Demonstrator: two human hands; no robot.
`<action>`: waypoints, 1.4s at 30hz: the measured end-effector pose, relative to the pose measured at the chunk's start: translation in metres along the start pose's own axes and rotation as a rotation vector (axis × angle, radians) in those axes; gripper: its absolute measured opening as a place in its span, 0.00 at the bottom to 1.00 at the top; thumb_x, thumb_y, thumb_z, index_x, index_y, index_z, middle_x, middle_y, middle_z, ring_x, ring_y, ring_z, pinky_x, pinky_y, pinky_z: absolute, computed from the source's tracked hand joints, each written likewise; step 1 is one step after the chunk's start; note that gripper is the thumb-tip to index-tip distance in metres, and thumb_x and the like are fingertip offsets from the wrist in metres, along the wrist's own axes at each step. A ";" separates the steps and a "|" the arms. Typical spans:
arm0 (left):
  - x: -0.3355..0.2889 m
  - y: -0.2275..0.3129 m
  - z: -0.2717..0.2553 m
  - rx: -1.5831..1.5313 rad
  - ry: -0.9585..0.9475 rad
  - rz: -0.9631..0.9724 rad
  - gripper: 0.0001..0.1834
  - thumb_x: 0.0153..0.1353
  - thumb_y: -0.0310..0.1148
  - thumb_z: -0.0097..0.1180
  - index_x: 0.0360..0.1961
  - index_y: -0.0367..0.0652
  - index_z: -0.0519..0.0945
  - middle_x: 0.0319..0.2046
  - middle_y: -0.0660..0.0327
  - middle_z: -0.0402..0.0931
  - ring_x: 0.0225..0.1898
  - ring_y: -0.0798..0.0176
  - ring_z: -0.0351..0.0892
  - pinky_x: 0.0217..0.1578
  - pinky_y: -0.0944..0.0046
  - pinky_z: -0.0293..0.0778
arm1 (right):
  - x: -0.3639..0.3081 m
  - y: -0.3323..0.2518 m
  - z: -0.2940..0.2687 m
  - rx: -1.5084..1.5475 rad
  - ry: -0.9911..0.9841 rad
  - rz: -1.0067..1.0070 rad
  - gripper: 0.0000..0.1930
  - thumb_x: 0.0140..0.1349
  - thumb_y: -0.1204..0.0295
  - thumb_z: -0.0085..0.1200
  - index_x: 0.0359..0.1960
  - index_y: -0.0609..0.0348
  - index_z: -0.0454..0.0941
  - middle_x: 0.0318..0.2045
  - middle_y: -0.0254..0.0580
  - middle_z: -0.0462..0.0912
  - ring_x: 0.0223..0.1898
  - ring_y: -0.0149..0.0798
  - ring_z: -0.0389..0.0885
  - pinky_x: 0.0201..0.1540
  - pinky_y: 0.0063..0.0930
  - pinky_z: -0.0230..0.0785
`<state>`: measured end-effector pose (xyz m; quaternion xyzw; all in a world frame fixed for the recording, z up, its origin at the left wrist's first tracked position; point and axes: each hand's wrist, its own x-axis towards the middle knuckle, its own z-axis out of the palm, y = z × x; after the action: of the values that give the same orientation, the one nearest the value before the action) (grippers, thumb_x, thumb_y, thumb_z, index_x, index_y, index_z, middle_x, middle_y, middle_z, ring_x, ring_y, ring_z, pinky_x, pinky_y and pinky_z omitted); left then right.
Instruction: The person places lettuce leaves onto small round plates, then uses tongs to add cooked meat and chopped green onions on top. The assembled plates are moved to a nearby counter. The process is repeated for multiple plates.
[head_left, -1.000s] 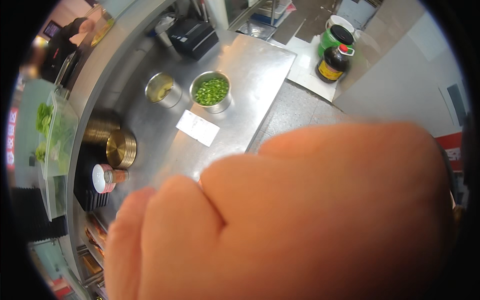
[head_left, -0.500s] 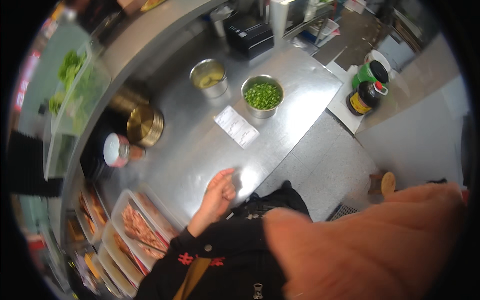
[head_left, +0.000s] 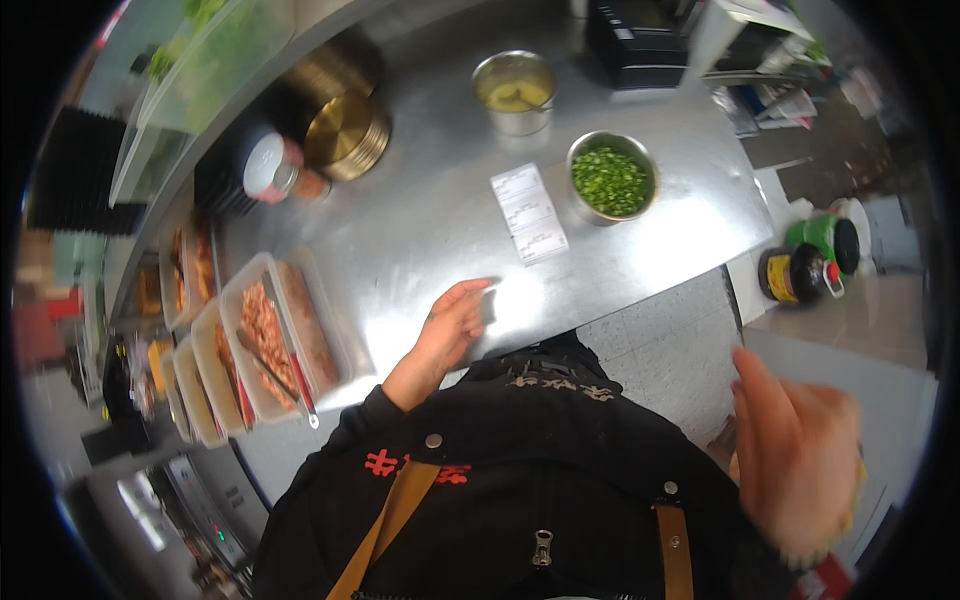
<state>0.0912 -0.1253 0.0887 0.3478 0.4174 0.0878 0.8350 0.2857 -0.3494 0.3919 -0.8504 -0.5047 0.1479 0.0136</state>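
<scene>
My left hand (head_left: 450, 332) is above the near edge of the steel counter, its fingers curled in loosely and the index finger reaching forward. Nothing shows in its grasp. Just beyond it lies a white printed paper slip (head_left: 529, 215). To the right of the slip stands a steel bowl of chopped green onions (head_left: 611, 181), and farther back a steel pot of yellowish liquid (head_left: 517, 97) with a utensil in it. My right hand (head_left: 797, 455) is raised at the right, off the counter and close to the camera; motion blurs it and its fingers cannot be made out clearly.
Plastic tubs of raw meat (head_left: 268, 345), with tongs resting in them, stand at the left. Behind them are brass-coloured round containers (head_left: 347, 140) and a pinkish can (head_left: 270, 168). A dark bottle with a red cap (head_left: 797, 276) stands beside a green container (head_left: 826, 240) at the right.
The view has swung, so the counter sits differently in it. My right hand has dropped away from the camera toward the right. My left hand stays over the counter's near edge.
</scene>
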 end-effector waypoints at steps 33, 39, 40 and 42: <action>-0.116 -0.063 -0.115 1.354 0.718 0.366 0.21 0.62 0.41 0.48 0.18 0.37 0.77 0.16 0.48 0.72 0.20 0.47 0.74 0.24 0.54 0.69 | 0.161 -0.025 0.263 0.870 -0.229 -0.440 0.10 0.58 0.73 0.53 0.40 0.65 0.76 0.30 0.54 0.80 0.30 0.50 0.80 0.34 0.32 0.71; -0.162 -0.103 -0.139 0.870 0.921 0.388 0.08 0.58 0.30 0.55 0.26 0.35 0.76 0.16 0.54 0.70 0.16 0.61 0.69 0.21 0.65 0.67 | 0.341 -0.128 0.318 0.550 0.230 -0.685 0.11 0.57 0.75 0.51 0.41 0.64 0.76 0.31 0.51 0.78 0.35 0.49 0.78 0.38 0.31 0.71; -0.166 -0.108 -0.140 0.835 0.944 0.453 0.06 0.58 0.28 0.56 0.28 0.35 0.76 0.17 0.55 0.71 0.17 0.63 0.68 0.22 0.67 0.66 | 0.364 -0.142 0.327 0.462 0.211 -0.650 0.10 0.56 0.75 0.51 0.40 0.63 0.77 0.31 0.51 0.78 0.34 0.50 0.77 0.38 0.32 0.71; -0.176 -0.117 -0.142 0.783 0.977 0.451 0.05 0.57 0.27 0.56 0.29 0.35 0.76 0.19 0.55 0.72 0.19 0.64 0.70 0.22 0.67 0.67 | 0.393 -0.163 0.345 0.630 0.237 -0.507 0.07 0.56 0.73 0.50 0.34 0.59 0.79 0.35 0.52 0.76 0.38 0.53 0.77 0.43 0.39 0.71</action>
<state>-0.1453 -0.2172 0.0661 0.6246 0.6657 0.2497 0.3231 0.2304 0.0258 -0.0031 -0.6647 -0.6230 0.1880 0.3671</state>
